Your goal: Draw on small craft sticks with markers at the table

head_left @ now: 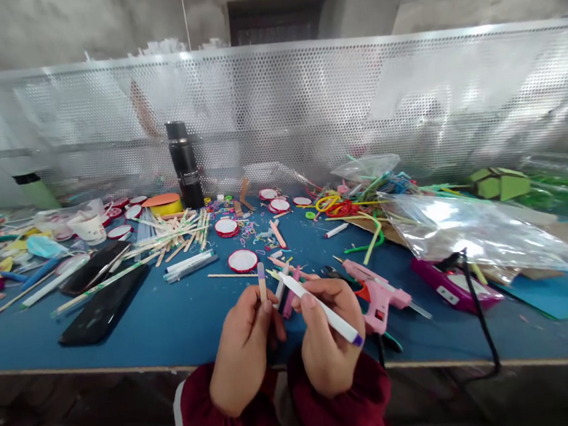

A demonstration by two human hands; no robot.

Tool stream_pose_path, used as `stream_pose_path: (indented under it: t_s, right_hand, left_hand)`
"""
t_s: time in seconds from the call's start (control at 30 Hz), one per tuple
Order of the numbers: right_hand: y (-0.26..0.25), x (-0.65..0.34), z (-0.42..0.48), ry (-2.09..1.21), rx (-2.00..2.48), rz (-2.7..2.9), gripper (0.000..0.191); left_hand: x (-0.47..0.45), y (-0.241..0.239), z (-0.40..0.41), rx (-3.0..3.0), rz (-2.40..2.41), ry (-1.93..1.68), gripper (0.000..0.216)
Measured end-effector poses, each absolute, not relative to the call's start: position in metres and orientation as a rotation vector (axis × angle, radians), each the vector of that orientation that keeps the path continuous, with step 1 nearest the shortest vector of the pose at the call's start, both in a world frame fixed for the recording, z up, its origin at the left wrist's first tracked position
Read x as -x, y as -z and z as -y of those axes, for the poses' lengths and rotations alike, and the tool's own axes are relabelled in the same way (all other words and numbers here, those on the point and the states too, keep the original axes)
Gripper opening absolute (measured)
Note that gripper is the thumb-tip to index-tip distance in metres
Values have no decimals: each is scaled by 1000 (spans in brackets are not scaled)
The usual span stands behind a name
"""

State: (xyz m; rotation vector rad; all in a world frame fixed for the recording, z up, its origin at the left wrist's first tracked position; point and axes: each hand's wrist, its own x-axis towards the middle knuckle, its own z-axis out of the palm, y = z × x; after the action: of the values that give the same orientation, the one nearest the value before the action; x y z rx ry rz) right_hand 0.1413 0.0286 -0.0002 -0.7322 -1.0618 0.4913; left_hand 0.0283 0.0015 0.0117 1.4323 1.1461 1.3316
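Note:
Pinched upright in my left hand (248,337) is a small wooden craft stick (262,282) whose upper end is coloured purple. My right hand (330,332) grips a white marker (323,309) like a pen; its purple end points back toward me and its tip points at the stick. Tip and stick look apart. Just beyond my hands lie a pink marker (291,291) and other slim pieces, partly hidden by my fingers. A pink glue gun (376,294) rests to the right of my right hand.
A black bottle (186,165) stands at the back, beside a pile of wooden sticks (185,232). Two dark phones (105,307) lie on the left. Round red-rimmed discs (242,260) dot the middle. Clear plastic (467,232) and a purple device (454,283) with a black cord occupy the right.

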Motion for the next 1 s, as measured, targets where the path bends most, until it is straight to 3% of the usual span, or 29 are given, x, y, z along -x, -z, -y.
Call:
stream_pose_path:
  t_s: [0.2, 0.43, 0.6, 1.0]
  right_hand:
    - [-6, -140, -25, -529, 706, 1105, 10]
    - [-6, -142, -25, -496, 706, 1139, 12]
    - [-8, -142, -24, -542, 672, 1132, 12]
    - [-3, -147, -22, -532, 664, 1114, 9]
  left_hand:
    - [-28, -18, -2, -1478, -1182, -1409, 38]
    - [-28, -16, -8, -1595, -1368, -1550, 30]
    - [-34, -12, -13, -1560, -1334, -1431, 40]
    - [-52, -12, -10, -1531, -1358, -1422, 38]
